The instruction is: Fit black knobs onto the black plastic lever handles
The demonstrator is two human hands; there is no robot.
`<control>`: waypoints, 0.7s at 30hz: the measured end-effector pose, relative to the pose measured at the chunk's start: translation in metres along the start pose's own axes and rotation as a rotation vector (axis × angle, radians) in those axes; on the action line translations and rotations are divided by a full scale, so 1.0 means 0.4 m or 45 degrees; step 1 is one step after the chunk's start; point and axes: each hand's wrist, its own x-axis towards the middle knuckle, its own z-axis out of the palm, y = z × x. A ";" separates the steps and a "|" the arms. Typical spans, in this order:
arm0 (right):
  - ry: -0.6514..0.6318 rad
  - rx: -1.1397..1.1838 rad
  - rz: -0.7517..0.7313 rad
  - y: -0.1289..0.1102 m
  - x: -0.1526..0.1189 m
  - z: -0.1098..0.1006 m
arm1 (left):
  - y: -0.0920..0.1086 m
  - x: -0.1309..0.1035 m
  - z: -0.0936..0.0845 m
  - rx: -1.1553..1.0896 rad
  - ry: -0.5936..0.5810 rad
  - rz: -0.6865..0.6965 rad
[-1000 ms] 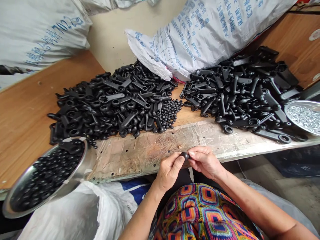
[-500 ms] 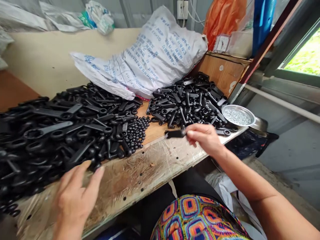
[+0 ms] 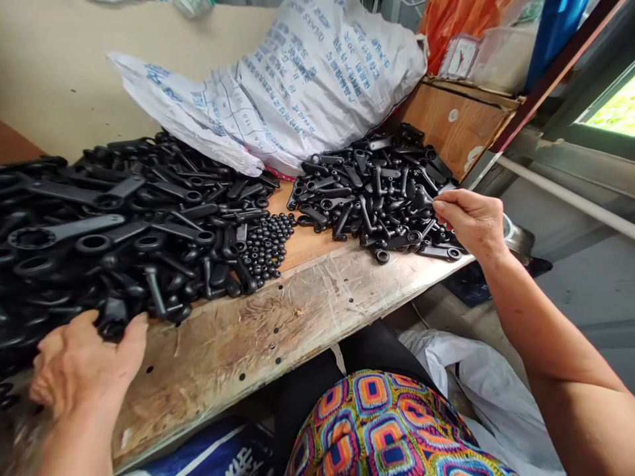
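At the front of the large left pile of black plastic crank handles (image 3: 163,238), my left hand (image 3: 84,370) has its thumb and fingers on either side of one crank handle (image 3: 113,316). Over the right edge of the smaller right pile of crank handles (image 3: 367,192), my right hand (image 3: 471,218) is closed in a pinch. A dark handle lies right by those fingertips, and whether they grip it is unclear. Behind the right wrist, a metal bowl (image 3: 507,228) is mostly hidden. Small round black knobs (image 3: 268,244) lie heaped between the piles.
A white printed sack (image 3: 317,86) leans behind both piles. The worn wooden bench (image 3: 297,317) slants across, its front edge close to my lap. At the back right stands a wooden box (image 3: 456,122) with a small clock (image 3: 459,56) on top. A pale pipe (image 3: 565,195) runs along the right wall.
My right hand has moved right and away from me; the crank handle it held up is no longer plainly seen. My left hand has closed around a handle. The view has tilted down.
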 end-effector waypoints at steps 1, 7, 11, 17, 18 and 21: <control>-0.036 -0.076 -0.039 -0.009 -0.012 0.005 | 0.018 0.007 -0.008 0.125 -0.056 -0.047; -0.140 -0.558 -0.306 -0.023 -0.045 0.043 | 0.061 0.019 -0.016 0.329 -0.210 -0.131; -0.161 -0.842 -0.389 0.015 -0.068 0.086 | 0.030 0.003 0.006 0.239 -0.110 -0.193; -0.385 -1.012 -0.446 0.047 -0.139 0.126 | 0.027 -0.022 -0.002 0.157 -0.021 -0.196; -0.404 -0.996 -0.445 0.049 -0.148 0.124 | 0.032 -0.023 -0.007 0.173 -0.037 -0.203; -0.409 -0.898 -0.430 0.052 -0.164 0.106 | 0.042 -0.015 -0.022 0.203 -0.119 -0.213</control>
